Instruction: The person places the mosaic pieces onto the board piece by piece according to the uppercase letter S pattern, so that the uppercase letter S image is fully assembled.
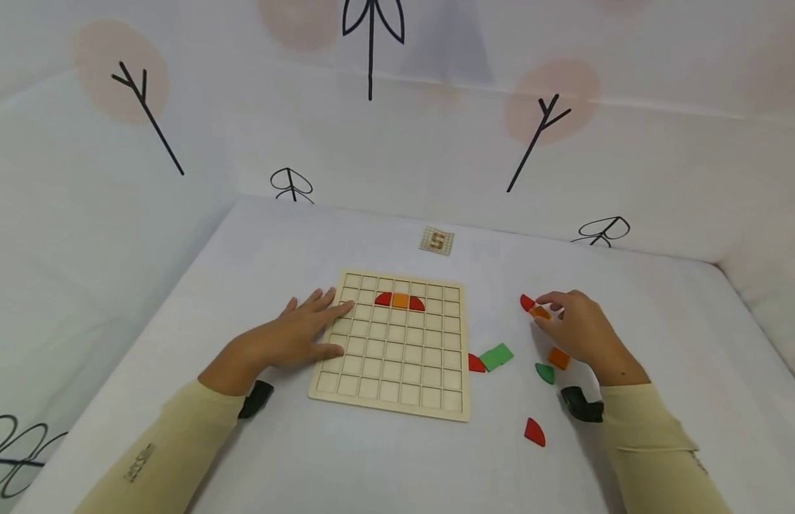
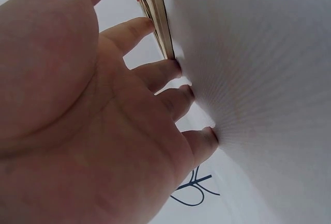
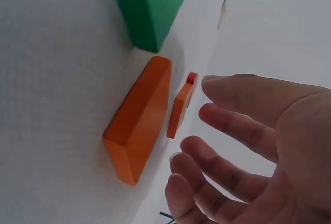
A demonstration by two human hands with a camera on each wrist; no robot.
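My left hand [image 1: 297, 332] rests with spread fingers at the left edge of a wooden grid board [image 1: 325, 382], index finger and thumb over its rim. In the left wrist view, the other fingertips touch the tablecloth beside the board. An orange square tile [image 1: 401, 300] sits in the board's upper part between two red quarter-round tiles. To the board's right, my right hand [image 1: 580, 321] reaches low over another orange tile [image 1: 540, 312] and a red quarter-round tile [image 1: 527, 303]. Thumb and fingers are loosely bent and apart from the orange tile [image 3: 180, 107] in the right wrist view.
Between board and right hand lie a red quarter-round [image 1: 476, 363] and green squares [image 1: 496, 356]. Near the right wrist are an orange tile [image 1: 559, 358] and a green quarter-round [image 1: 546, 373]. Another red quarter-round [image 1: 535, 432] lies closer. A small pattern card [image 1: 437, 241] lies behind the board.
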